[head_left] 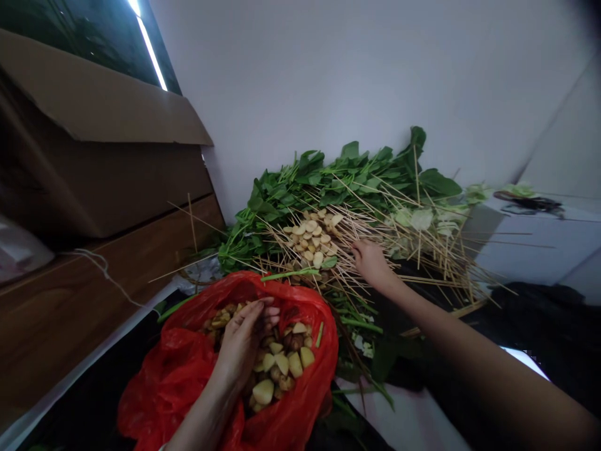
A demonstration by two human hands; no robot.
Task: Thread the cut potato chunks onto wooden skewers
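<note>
My left hand (pixel 246 335) reaches into a red plastic bag (pixel 188 369) full of cut yellow-brown potato pieces (pixel 282 363); its fingers are curled together over the pieces, and what they hold is hidden. My right hand (pixel 370 262) stretches forward onto a loose heap of thin bamboo skewers (pixel 422 257), fingers bent down among the sticks. Pale sliced pieces (pixel 314 238) lie piled on the skewers just left of that hand. Behind them lies a large pile of green leafy vegetables (pixel 338 178).
An open cardboard box (pixel 107 156) stands on a wooden ledge (pixel 84 294) at the left, with a white string hanging there. A white wall rises behind the greens. A pale surface with a dark cable (pixel 535 203) is at the right. Dark cloth covers the work surface.
</note>
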